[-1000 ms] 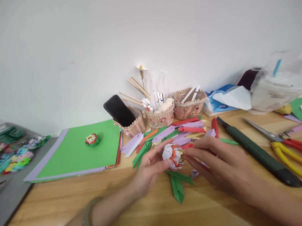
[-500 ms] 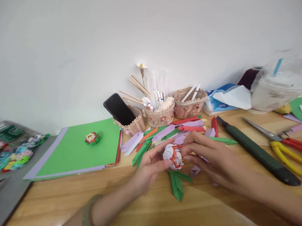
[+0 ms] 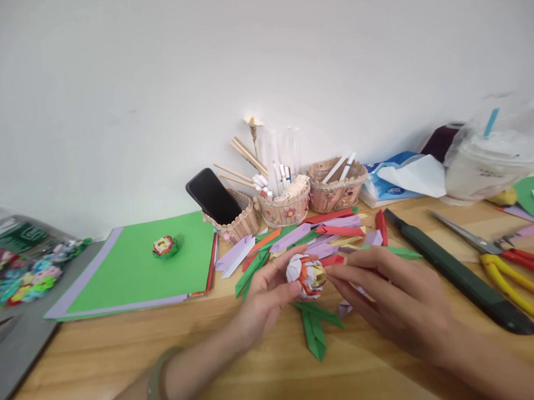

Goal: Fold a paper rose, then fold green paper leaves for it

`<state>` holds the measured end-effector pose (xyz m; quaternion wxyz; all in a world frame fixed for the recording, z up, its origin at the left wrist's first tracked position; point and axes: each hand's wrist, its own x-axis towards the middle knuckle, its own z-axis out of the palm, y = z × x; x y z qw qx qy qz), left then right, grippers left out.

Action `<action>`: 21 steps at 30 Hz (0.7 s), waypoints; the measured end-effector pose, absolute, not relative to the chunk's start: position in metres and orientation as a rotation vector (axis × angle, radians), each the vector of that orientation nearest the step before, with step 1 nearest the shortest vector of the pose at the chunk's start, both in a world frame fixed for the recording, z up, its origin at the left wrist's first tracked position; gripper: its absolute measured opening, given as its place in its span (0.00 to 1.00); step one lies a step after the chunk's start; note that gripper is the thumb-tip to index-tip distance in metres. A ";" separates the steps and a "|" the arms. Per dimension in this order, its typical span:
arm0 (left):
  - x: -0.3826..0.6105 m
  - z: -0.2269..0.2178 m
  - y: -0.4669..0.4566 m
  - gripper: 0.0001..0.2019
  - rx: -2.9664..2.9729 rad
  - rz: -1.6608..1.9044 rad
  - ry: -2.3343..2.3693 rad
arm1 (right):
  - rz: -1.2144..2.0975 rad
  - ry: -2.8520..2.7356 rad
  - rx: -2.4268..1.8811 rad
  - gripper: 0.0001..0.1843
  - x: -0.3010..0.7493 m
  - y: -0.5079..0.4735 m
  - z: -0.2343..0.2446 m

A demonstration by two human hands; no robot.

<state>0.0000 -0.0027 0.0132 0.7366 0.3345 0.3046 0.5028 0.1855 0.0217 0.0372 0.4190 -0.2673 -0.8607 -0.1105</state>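
Observation:
My left hand [image 3: 266, 294] cups a small folded paper flower [image 3: 304, 275] of white, orange and yellow petals, just above the wooden table [image 3: 123, 353]. My right hand [image 3: 392, 295] pinches the flower's right side with thumb and fingertips. Folded green paper strips [image 3: 314, 329] lie on the table right under the flower. Behind my hands lies a heap of folded lilac, red and green strips [image 3: 308, 235]. A finished paper flower [image 3: 164, 246] sits on a stack of green paper sheets [image 3: 137, 270] to the left.
Three stick baskets stand at the wall, one holding a phone [image 3: 212, 196], one with pens [image 3: 285, 205]. A dark utility knife [image 3: 456, 274], scissors [image 3: 467, 232] and yellow-handled pliers [image 3: 514, 283] lie at right, a bagged cup [image 3: 490, 155] behind. A bag of coloured flowers [image 3: 18, 276] sits far left.
My right hand's fingers shifted slightly on the flower's right side, and the flower turned a little between my hands. The view moved down a touch.

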 end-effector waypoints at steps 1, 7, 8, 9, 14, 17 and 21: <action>0.000 0.013 -0.003 0.26 0.744 1.101 0.674 | -0.280 -2.158 -0.667 0.05 0.185 0.022 0.037; 0.002 0.013 -0.002 0.24 0.757 1.106 0.701 | -0.307 -2.224 -0.648 0.06 0.187 0.021 0.039; 0.002 0.014 -0.002 0.24 0.757 1.109 0.700 | -0.313 -2.230 -0.644 0.06 0.188 0.021 0.039; 0.002 0.014 -0.002 0.24 0.758 1.110 0.698 | -0.315 -2.236 -0.637 0.07 0.188 0.021 0.039; 0.003 0.015 -0.004 0.24 0.765 1.110 0.688 | -0.328 -2.186 -0.643 0.05 0.188 0.019 0.040; 0.003 0.014 -0.005 0.24 0.763 1.106 0.679 | -0.325 -2.179 -0.605 0.05 0.187 0.019 0.041; 0.003 0.014 -0.005 0.23 0.770 1.106 0.670 | -0.335 -2.192 -0.602 0.06 0.187 0.018 0.043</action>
